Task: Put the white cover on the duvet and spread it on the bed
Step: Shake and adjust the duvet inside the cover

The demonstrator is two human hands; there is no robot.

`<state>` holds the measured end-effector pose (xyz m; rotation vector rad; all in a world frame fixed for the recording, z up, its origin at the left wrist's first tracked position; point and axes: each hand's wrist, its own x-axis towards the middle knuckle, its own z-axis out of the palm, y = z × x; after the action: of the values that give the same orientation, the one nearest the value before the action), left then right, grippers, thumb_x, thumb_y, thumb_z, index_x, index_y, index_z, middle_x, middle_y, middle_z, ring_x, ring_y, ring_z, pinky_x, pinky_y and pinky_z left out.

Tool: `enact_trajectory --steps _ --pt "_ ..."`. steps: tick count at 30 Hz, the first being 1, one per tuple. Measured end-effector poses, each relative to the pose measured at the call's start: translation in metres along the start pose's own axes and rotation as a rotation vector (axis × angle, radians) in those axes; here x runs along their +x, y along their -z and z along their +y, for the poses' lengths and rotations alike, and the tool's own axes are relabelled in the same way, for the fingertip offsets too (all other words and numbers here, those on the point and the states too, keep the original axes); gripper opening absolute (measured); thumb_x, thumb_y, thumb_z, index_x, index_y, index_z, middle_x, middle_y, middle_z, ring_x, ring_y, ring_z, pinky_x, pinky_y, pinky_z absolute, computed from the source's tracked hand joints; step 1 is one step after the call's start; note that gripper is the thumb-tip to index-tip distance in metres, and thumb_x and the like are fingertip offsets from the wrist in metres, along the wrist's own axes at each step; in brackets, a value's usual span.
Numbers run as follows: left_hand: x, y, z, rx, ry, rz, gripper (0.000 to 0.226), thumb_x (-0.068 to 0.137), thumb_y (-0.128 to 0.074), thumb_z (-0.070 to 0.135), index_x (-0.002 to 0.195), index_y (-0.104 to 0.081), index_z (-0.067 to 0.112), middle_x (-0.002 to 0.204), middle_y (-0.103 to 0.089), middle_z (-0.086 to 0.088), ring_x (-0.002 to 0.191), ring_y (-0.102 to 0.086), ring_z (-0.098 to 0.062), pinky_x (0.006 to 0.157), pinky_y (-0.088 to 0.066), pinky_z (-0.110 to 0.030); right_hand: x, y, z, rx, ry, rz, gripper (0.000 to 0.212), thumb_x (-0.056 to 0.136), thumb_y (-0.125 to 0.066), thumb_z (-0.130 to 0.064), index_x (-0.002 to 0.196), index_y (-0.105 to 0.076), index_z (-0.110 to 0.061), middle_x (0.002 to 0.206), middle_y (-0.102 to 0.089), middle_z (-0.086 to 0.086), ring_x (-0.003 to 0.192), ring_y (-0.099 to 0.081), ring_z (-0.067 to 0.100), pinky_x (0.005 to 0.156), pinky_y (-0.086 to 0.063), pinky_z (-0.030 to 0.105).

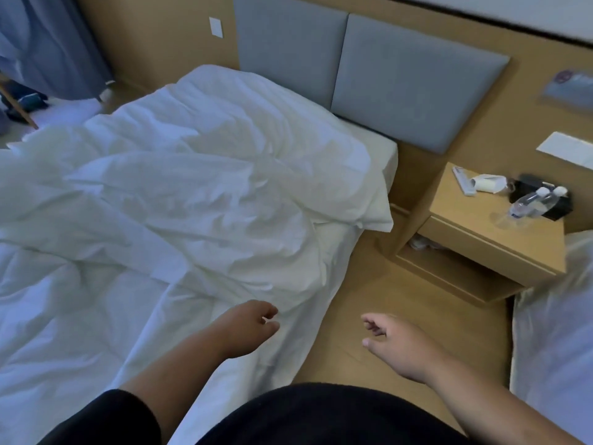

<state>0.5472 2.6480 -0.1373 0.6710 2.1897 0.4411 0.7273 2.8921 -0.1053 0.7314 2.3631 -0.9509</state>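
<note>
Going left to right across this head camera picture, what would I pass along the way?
Blue curtain → crumpled white duvet on the bed → grey headboard → wooden nightstand → water bottles → edge of a second white bed.

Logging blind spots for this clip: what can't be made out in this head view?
- Duvet: whether it is already inside the white cover; the crumpled folds hide any opening.
- Bed: its foot and far side are cut off by the left edge.
- Items on the nightstand: too blurred to identify beyond two bottles.
- Left hand and right hand: hold nothing.
</note>
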Motion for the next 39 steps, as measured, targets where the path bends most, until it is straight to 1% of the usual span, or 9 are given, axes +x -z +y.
enact_trajectory --steps 5,9,16,21,26,29,33,36,39 --pt "0.068 0.002 0.012 -0.023 0.069 -0.032 0.040 0.098 -0.050 0.047 0.132 -0.057 0.028 0.128 -0.060 0.013 0.115 -0.058 -0.008 0.099 -0.045 -0.026 0.080 0.039 0.007 0.028 -0.004 -0.080 0.051 0.097 -0.059 -0.033 0.146 -0.045 -0.029 0.132 -0.054 -0.014 0.120 -0.051 0.002 0.102 -0.042 0.022" --pt "0.134 0.002 0.027 -0.148 0.143 0.169 0.021 0.100 -0.045 0.042 0.093 -0.062 0.033 0.094 -0.063 0.015 0.084 -0.058 -0.002 0.080 -0.052 -0.029 0.170 0.063 0.012 0.062 0.014 -0.203 0.044 0.095 -0.061 -0.032 0.138 -0.052 -0.031 0.123 -0.058 -0.017 0.113 -0.056 0.001 0.103 -0.043 0.024" --pt "0.249 -0.015 0.044 -0.105 0.301 0.139 0.068 0.094 -0.052 0.056 0.149 -0.032 0.022 0.153 -0.034 0.004 0.137 -0.038 -0.018 0.110 -0.037 -0.032 0.340 0.088 0.012 0.049 0.002 -0.358 0.023 0.093 -0.062 -0.027 0.116 -0.063 -0.027 0.106 -0.066 -0.008 0.104 -0.063 0.016 0.090 -0.049 0.028" --pt "0.330 -0.032 0.028 -0.065 0.569 0.115 0.125 0.071 -0.059 0.080 0.153 0.020 0.029 0.161 0.028 -0.001 0.151 0.008 -0.034 0.122 -0.008 -0.051 0.433 0.076 -0.003 0.136 -0.021 -0.350 0.063 0.091 -0.069 -0.031 0.146 -0.043 -0.018 0.134 -0.055 -0.001 0.114 -0.055 0.013 0.098 -0.044 0.029" --pt "0.373 -0.062 -0.010 0.104 0.651 0.061 0.128 0.075 -0.061 0.074 0.150 0.030 0.024 0.153 0.044 -0.008 0.147 0.022 -0.043 0.118 0.001 -0.063 0.497 0.039 -0.004 0.301 -0.064 -0.387 0.117 0.060 -0.081 -0.059 0.156 -0.020 -0.031 0.149 -0.043 -0.003 0.132 -0.048 0.020 0.111 -0.042 0.044" --pt "0.373 -0.081 -0.033 0.192 0.600 0.171 0.100 0.089 -0.055 0.059 0.157 0.008 0.021 0.160 0.029 -0.010 0.149 0.015 -0.041 0.118 0.003 -0.062 0.508 0.016 -0.015 0.332 -0.014 -0.468 0.089 0.060 -0.076 -0.048 0.141 -0.045 -0.028 0.124 -0.065 -0.006 0.111 -0.063 0.016 0.096 -0.052 0.038" --pt "0.348 -0.101 -0.061 0.259 0.453 0.258 0.042 0.097 -0.041 0.033 0.138 -0.052 0.026 0.159 -0.030 -0.007 0.149 -0.017 -0.035 0.119 0.005 -0.057 0.498 -0.005 -0.046 0.429 -0.031 -0.487 0.027 0.076 -0.058 -0.017 0.101 -0.066 -0.019 0.074 -0.068 -0.005 0.064 -0.060 0.011 0.058 -0.044 0.023" --pt "0.321 -0.116 -0.085 0.304 0.288 0.340 0.043 0.081 -0.032 0.013 0.101 -0.070 0.021 0.107 -0.069 -0.001 0.120 -0.058 -0.028 0.120 0.001 -0.047 0.486 -0.010 -0.058 0.598 -0.092 -0.498 0.026 0.086 -0.048 -0.002 0.103 -0.063 -0.012 0.074 -0.060 0.007 0.053 -0.051 0.014 0.051 -0.038 0.024" --pt "0.301 -0.122 -0.106 0.184 0.215 0.528 0.030 0.072 -0.036 0.011 0.085 -0.062 0.017 0.070 -0.062 -0.003 0.078 -0.066 -0.029 0.117 -0.021 -0.040 0.474 -0.019 -0.053 0.651 -0.118 -0.418 0.020 0.092 -0.058 -0.010 0.108 -0.057 -0.023 0.086 -0.066 0.003 0.056 -0.064 0.008 0.053 -0.053 0.028"
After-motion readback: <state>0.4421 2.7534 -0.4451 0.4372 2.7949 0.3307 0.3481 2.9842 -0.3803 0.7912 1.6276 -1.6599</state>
